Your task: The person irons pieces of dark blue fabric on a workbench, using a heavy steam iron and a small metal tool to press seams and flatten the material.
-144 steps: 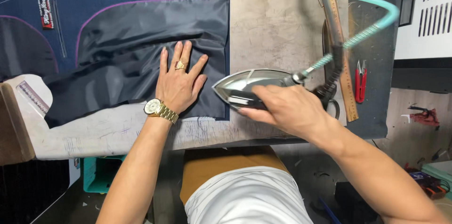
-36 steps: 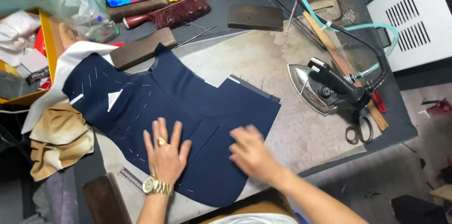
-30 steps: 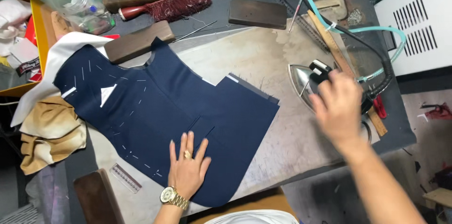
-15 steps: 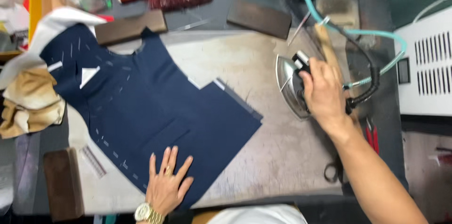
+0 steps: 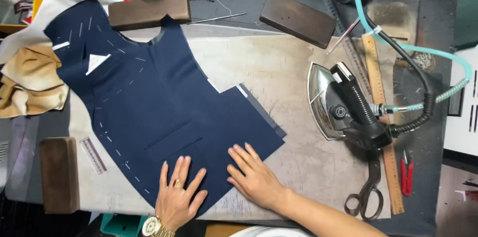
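While both hands, left hand [image 5: 178,194] and right hand [image 5: 254,176], lie open-palmed, navy fabric panel [image 5: 164,117] sits beneath.

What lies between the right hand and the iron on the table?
In the head view, only bare, stained table cover lies between the right hand, flat on the navy fabric panel, and the iron.

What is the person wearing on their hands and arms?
Both arms are bare, with no sleeves showing. The left hand has a gold-coloured ring on one finger and a chunky gold-coloured wristwatch with a pale round face on the wrist. The right hand wears nothing that can be seen: no ring, no watch and no glove.
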